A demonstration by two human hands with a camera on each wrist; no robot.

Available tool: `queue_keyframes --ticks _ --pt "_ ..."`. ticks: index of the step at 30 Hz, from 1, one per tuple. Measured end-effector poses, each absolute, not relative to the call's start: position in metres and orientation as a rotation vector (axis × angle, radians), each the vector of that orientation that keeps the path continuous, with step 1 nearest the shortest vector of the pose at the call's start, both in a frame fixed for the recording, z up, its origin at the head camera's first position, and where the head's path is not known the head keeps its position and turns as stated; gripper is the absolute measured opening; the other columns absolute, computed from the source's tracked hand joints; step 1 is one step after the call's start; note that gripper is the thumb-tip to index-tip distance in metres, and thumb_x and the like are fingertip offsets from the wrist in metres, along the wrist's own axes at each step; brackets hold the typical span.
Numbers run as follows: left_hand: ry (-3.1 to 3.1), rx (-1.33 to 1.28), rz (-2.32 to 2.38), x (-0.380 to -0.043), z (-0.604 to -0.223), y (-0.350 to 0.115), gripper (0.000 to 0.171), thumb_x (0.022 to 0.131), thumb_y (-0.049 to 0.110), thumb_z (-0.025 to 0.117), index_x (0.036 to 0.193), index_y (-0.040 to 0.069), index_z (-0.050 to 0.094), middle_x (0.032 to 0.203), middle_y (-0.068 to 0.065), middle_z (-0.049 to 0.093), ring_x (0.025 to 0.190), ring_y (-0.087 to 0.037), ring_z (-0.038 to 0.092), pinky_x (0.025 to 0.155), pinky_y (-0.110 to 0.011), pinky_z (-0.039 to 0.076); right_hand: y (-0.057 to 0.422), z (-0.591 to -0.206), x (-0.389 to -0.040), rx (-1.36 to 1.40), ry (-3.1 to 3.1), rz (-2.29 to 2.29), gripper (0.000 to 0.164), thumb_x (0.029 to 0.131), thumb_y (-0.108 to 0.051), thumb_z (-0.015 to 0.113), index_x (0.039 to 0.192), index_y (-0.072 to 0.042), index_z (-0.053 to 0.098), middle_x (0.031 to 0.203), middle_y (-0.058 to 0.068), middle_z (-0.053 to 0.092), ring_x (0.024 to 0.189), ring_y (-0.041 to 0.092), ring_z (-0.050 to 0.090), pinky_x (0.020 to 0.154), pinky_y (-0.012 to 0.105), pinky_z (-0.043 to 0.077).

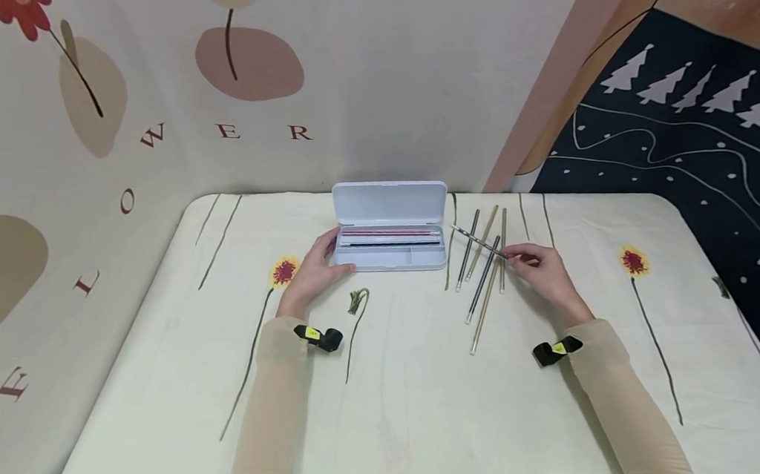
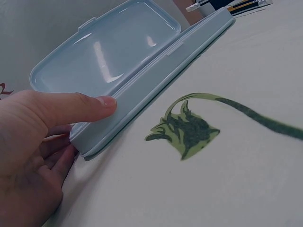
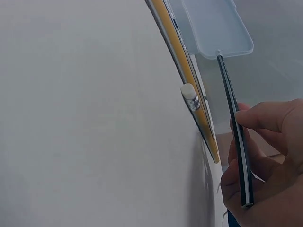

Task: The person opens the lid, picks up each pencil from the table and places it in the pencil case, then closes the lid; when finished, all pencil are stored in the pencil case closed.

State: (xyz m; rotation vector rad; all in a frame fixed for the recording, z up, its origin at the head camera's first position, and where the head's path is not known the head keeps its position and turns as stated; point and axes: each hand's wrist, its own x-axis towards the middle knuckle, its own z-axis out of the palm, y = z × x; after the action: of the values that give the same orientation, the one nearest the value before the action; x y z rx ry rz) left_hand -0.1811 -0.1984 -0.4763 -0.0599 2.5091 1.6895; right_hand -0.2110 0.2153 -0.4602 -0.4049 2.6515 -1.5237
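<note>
Left hand grips the pencil case, which lies left of the right hand pinching a pencil

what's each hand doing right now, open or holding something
Left hand: gripping the left end of the open pale-blue rectangular plastic case.
Right hand: holding a slim dark pencil.

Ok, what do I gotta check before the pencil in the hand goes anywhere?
1. Lid open: ok, it stands up.
2. Case held: ok, the left hand grips one end.
3. Pencil gripped: ok, the right hand pinches it.
4. Room in the case: ok, the front part looks bare.
5. Loose pencils put away: not ok, several lie on the cloth.
</note>
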Motion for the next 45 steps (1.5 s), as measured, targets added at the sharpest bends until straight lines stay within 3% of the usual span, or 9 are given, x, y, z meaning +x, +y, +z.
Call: queue_keyframes --ticks 12,21,26,33,37,45 --pt "2.505 -0.042 1.707 -0.182 -0.476 -0.198 0.084 0.082 0.004 0.073 0.152 0.008 0.026 0.155 -0.012 0.027 0.142 -0.026 0.024 0.116 -0.035 0.018 0.201 -0.461 -0.213 -0.458 2.621 -1.535 0.021 0.091 0.001 0.06 0.11 0.002 0.07 0.107 0.019 0.067 0.084 0.014 0.056 0.071 0.021 0.045" --pt "2.503 -0.04 1.704 -0.182 -0.477 -0.198 0.083 0.083 0.005 0.073 0.152 0.008 0.027 0.155 -0.012 0.026 0.142 -0.025 0.024 0.116 -0.034 0.018 0.188 -0.463 -0.217 -0.517 2.589 -1.531 0.022 0.091 0.004 0.059 0.111 0.009 0.067 0.107 0.024 0.066 0.082 0.016 0.056 0.068 0.018 0.045" --pt "2.506 -0.032 1.698 -0.181 -0.476 -0.198 0.083 0.083 0.005 0.073 0.152 0.008 0.027 0.155 -0.013 0.026 0.142 -0.026 0.023 0.116 -0.035 0.017 0.179 -0.462 -0.219 -0.536 2.578 -1.523 0.022 0.091 0.002 0.06 0.111 0.005 0.069 0.108 0.019 0.067 0.082 0.016 0.056 0.068 0.019 0.046" --pt "2.502 -0.017 1.701 -0.181 -0.477 -0.199 0.083 0.083 0.004 0.072 0.152 0.008 0.026 0.155 -0.012 0.027 0.142 -0.026 0.023 0.116 -0.035 0.018 0.157 -0.434 -0.21 -0.538 2.547 -1.524 0.022 0.09 0.008 0.056 0.11 0.012 0.066 0.106 0.027 0.065 0.077 0.027 0.051 0.06 0.019 0.04" --pt "2.508 -0.021 1.694 -0.182 -0.478 -0.199 0.083 0.083 0.004 0.072 0.152 0.008 0.026 0.155 -0.013 0.027 0.142 -0.026 0.024 0.116 -0.035 0.018 0.153 -0.453 -0.224 -0.541 2.551 -1.529 0.021 0.09 0.004 0.06 0.109 0.006 0.069 0.107 0.021 0.067 0.079 0.027 0.054 0.062 0.02 0.042" --pt "2.511 -0.035 1.698 -0.182 -0.477 -0.199 0.084 0.082 0.004 0.073 0.152 0.008 0.026 0.155 -0.012 0.027 0.141 -0.026 0.025 0.116 -0.035 0.019 0.137 -0.451 -0.233 -0.613 2.559 -1.474 0.019 0.09 0.002 0.062 0.106 0.002 0.072 0.104 0.015 0.069 0.079 0.023 0.055 0.065 0.023 0.044"
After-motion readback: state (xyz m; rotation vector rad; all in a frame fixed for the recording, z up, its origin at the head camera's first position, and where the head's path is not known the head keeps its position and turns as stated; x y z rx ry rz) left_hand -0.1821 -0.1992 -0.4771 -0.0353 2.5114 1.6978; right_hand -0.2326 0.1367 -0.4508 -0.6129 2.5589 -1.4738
